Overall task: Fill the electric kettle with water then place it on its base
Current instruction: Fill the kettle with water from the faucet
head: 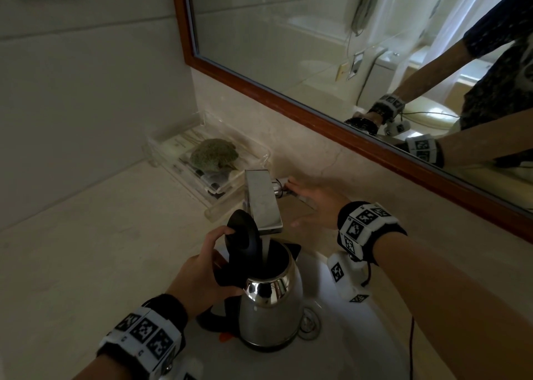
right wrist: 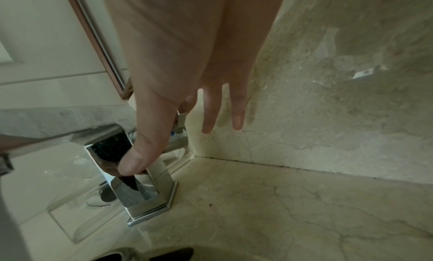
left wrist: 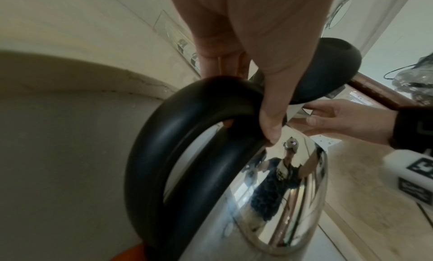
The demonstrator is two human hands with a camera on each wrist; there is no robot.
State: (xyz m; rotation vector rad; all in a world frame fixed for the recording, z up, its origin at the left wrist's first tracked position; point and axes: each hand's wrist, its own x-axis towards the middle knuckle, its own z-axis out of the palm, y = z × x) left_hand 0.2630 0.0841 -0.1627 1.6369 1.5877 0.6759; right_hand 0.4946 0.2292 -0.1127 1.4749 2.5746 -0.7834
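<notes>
Marble counter (head: 86, 235) under a framed mirror (head: 288, 97), steel kettle (head: 268, 313) upright in the sink (head: 340, 345) with lid (head: 242, 234) raised, water running in from the tap (head: 262, 201), left hand (left wrist: 246, 43) curled round the black handle (left wrist: 164, 154), right hand (right wrist: 187, 70) spread, fingers straight beside the tap's lever (right wrist: 180, 120).

You're working in pretty dim light; daylight is coming in through the mirror (head: 317, 48) at 1 o'clock. Glare is bouncing off the kettle (head: 268, 302) chrome. Wrist views are bending hard at the edges, and your palms are blurring up close.
</notes>
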